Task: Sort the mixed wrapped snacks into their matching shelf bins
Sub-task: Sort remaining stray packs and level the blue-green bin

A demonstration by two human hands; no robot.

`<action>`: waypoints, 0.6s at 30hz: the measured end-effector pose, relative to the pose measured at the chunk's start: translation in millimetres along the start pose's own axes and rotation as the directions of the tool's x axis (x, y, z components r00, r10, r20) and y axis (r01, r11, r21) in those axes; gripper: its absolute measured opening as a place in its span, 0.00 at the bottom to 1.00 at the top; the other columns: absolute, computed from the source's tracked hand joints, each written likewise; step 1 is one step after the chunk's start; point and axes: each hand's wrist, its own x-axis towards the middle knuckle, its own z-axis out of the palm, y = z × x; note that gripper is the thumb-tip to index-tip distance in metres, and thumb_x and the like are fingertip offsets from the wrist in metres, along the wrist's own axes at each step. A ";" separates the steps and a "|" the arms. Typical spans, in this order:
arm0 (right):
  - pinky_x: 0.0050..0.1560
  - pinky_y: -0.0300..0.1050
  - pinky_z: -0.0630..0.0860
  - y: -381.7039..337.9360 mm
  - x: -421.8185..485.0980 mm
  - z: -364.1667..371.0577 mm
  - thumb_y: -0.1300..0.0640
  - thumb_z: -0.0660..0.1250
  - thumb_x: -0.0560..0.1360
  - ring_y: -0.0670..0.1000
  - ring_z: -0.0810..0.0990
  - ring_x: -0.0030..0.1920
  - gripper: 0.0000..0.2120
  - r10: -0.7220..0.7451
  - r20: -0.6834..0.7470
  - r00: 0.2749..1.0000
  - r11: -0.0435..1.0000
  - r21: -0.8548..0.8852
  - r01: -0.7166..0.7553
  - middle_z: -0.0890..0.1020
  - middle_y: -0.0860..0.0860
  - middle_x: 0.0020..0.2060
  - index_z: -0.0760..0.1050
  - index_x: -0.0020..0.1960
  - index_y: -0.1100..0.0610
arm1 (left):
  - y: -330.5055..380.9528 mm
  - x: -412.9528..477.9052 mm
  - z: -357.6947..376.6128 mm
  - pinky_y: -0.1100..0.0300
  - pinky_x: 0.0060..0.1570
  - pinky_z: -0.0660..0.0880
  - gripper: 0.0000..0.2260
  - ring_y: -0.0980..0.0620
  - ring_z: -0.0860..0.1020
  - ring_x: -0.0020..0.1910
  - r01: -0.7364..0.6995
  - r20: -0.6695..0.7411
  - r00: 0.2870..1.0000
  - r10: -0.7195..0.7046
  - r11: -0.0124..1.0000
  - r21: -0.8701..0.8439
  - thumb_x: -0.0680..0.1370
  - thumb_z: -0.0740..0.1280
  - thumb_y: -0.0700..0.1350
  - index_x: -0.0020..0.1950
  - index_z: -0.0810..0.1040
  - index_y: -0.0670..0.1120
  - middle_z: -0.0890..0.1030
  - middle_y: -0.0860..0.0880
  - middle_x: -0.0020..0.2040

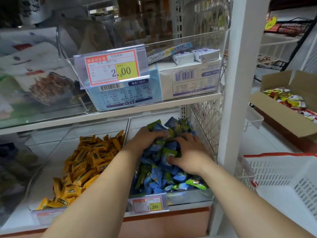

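Both my hands are inside the clear bin [188, 194] on the lower shelf, which is heaped with blue and green wrapped snacks [164, 179]. My left hand [147, 138] curls over the back of the heap and grips a bunch of blue and green wrappers. My right hand [187, 153] lies over the middle of the heap, fingers bent around several wrappers, thumb pressing a blue one. The clear bin [56, 146] to the left holds orange-yellow wrapped snacks [85, 162].
Price tags [148, 204] hang on the bin fronts. The upper shelf carries a clear bin [120, 103] with pale boxes and a 2.00 tag. Right of the white post [240, 83] sit a white and red basket [288, 177] and an open cardboard box [281, 115] of red-yellow snacks.
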 end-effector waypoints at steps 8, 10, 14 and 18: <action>0.66 0.52 0.70 -3.4 -2.1 -9.2 0.49 0.67 0.71 0.54 0.66 0.71 0.31 -0.018 -0.047 0.999 0.965 0.260 0.030 0.73 0.47 0.68 0.63 0.72 0.39 | -0.2 -16.1 -8.5 0.52 0.59 0.78 0.11 0.43 0.83 0.54 -0.073 0.204 0.977 0.058 0.995 0.063 0.73 0.75 0.39 0.55 0.84 0.42 0.86 0.43 0.52; 0.71 0.52 0.63 -3.2 -1.0 -9.4 0.50 0.67 0.73 0.53 0.59 0.74 0.35 -0.012 -0.038 0.999 0.974 0.227 0.021 0.65 0.45 0.75 0.58 0.76 0.39 | -0.4 -20.2 -10.9 0.60 0.51 0.79 0.09 0.45 0.83 0.52 -0.101 0.238 0.968 0.079 0.991 0.082 0.72 0.75 0.38 0.51 0.86 0.43 0.86 0.43 0.50; 0.64 0.45 0.63 -4.5 -0.9 -8.6 0.52 0.67 0.75 0.55 0.62 0.72 0.33 -0.032 -0.020 0.999 0.973 0.228 0.036 0.69 0.49 0.72 0.59 0.77 0.40 | -0.3 -26.4 -10.0 0.60 0.53 0.78 0.12 0.50 0.83 0.51 -0.145 0.311 0.944 0.107 0.984 0.101 0.68 0.74 0.40 0.51 0.86 0.45 0.86 0.45 0.51; 0.52 0.48 0.77 -2.4 -1.8 -9.1 0.52 0.66 0.77 0.54 0.79 0.55 0.16 -0.020 -0.102 0.995 0.971 0.235 0.044 0.81 0.50 0.54 0.74 0.64 0.43 | 0.5 -23.6 -9.3 0.67 0.44 0.77 0.15 0.50 0.83 0.50 -0.174 0.136 0.979 0.153 0.972 0.157 0.66 0.77 0.45 0.51 0.82 0.50 0.86 0.55 0.45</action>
